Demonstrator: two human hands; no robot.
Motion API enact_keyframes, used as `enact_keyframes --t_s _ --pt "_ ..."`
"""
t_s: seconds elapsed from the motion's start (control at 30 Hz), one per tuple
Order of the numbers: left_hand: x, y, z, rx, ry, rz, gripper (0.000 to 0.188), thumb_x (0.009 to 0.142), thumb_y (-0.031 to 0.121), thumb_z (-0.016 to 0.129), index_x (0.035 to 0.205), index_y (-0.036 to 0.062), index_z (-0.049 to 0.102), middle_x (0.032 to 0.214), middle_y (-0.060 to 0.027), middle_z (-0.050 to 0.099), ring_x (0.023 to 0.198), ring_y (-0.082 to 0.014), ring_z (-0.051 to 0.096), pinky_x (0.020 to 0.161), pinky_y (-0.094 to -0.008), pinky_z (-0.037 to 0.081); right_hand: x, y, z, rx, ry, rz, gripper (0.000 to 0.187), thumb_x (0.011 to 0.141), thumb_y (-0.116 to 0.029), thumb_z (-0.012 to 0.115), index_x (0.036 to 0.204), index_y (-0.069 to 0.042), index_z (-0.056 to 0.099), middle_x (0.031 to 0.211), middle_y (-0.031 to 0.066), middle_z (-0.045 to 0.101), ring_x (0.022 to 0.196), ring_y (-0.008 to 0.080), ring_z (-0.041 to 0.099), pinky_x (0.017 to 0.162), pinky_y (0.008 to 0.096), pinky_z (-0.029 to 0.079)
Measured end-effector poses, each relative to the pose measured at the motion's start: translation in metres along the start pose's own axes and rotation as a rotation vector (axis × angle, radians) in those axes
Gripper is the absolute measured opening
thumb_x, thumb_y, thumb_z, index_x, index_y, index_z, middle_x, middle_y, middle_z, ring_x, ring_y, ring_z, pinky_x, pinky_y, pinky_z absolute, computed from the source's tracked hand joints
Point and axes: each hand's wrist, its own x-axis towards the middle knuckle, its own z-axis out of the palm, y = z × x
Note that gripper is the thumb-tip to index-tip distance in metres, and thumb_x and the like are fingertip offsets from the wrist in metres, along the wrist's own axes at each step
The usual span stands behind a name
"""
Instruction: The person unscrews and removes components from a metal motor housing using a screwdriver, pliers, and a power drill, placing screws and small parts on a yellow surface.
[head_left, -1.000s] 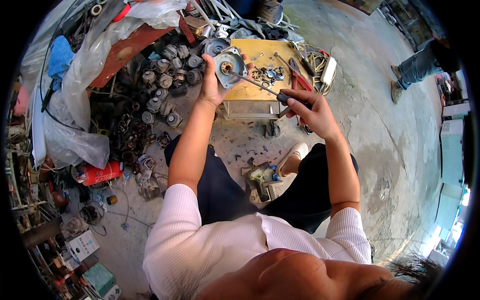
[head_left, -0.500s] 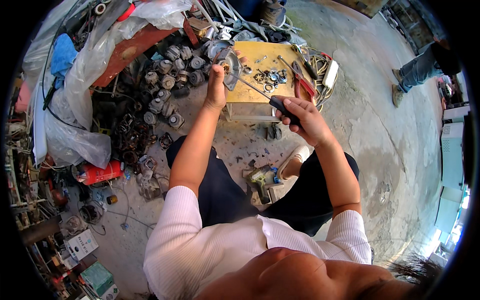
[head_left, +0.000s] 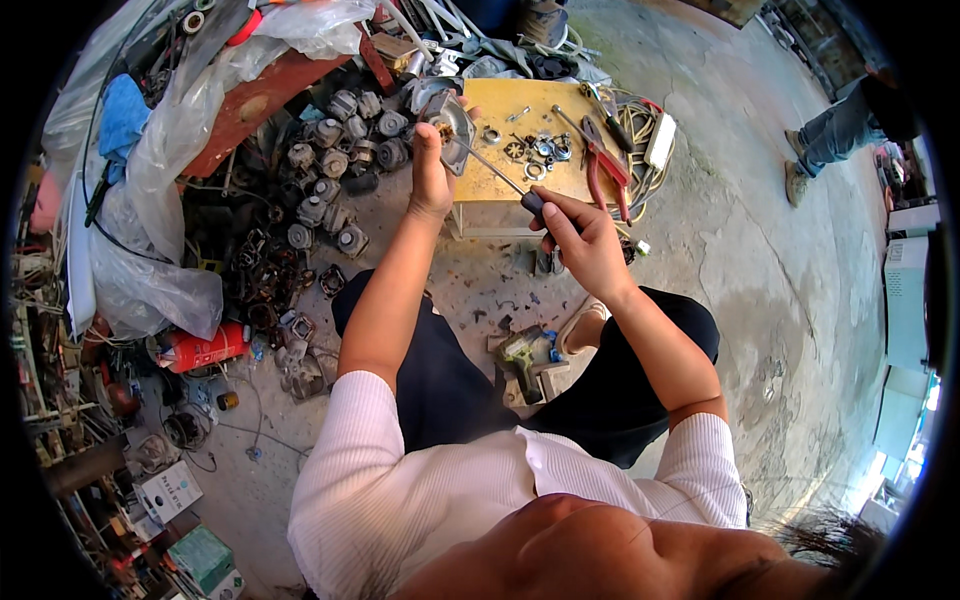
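Upright above the left end of a yellow-topped work table (head_left: 485, 190), a grey cast-metal housing (head_left: 458, 124) is gripped in my left hand (head_left: 431, 185), thumb on the near side. A copper-coloured part shows at its centre. My right hand (head_left: 588, 240) is closed around the dark handle of a screwdriver (head_left: 497, 172). The long shaft slants up and left, its tip at the inner face of the housing; exact contact is too small to tell. Beside the hands, small rings and bearing-like parts (head_left: 540, 150) lie on the table top.
Red-handled pliers (head_left: 606, 165) lie at the table's right side, by a coiled cable with a white power strip (head_left: 661, 140). Small motors (head_left: 335, 160) are heaped on the left. A green cordless drill (head_left: 520, 360) is between my feet. Another person (head_left: 845, 135) stands at far right.
My right hand has shifted slightly up and left and turned on the screwdriver handle, now covering more of it. My left hand and the housing have moved slightly left.
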Motion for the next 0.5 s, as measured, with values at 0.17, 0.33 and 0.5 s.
enact_keyframes --t_s 0.17,0.33,0.5 --pt "0.004 0.007 0.0 -0.334 0.04 -0.153 0.092 0.083 0.078 0.041 0.132 -0.0001 0.048 0.126 -0.0146 0.058 0.122 -0.0334 0.053 0.11 -0.0445 0.038 0.001 0.01 0.001 -0.036 0.027 -0.055 0.037 0.1 -0.018 0.054 0.131 0.001 0.057 0.089 0.0029 0.066 0.069 0.0071 0.057 0.063 0.0232 0.047" --pt "0.006 0.013 -0.004 -0.447 -0.002 -0.225 0.098 0.079 0.082 0.042 0.127 -0.0028 0.051 0.119 -0.0168 0.061 0.113 -0.0385 0.057 0.096 -0.043 0.051 0.002 0.022 0.005 -0.383 0.128 -0.397 0.033 0.094 -0.01 0.061 0.126 0.0 0.061 0.088 0.012 0.067 0.068 0.0209 0.063 0.065 0.0291 0.049" --pt "0.002 0.022 -0.004 -0.476 -0.037 -0.302 0.102 0.078 0.084 0.041 0.128 -0.0043 0.05 0.119 -0.0173 0.061 0.11 -0.0384 0.059 0.09 -0.0435 0.054 0.004 0.011 0.005 -0.615 0.194 -0.592 0.035 0.087 -0.005 0.066 0.122 -0.006 0.065 0.094 0.014 0.066 0.073 0.0291 0.064 0.067 0.0333 0.051"
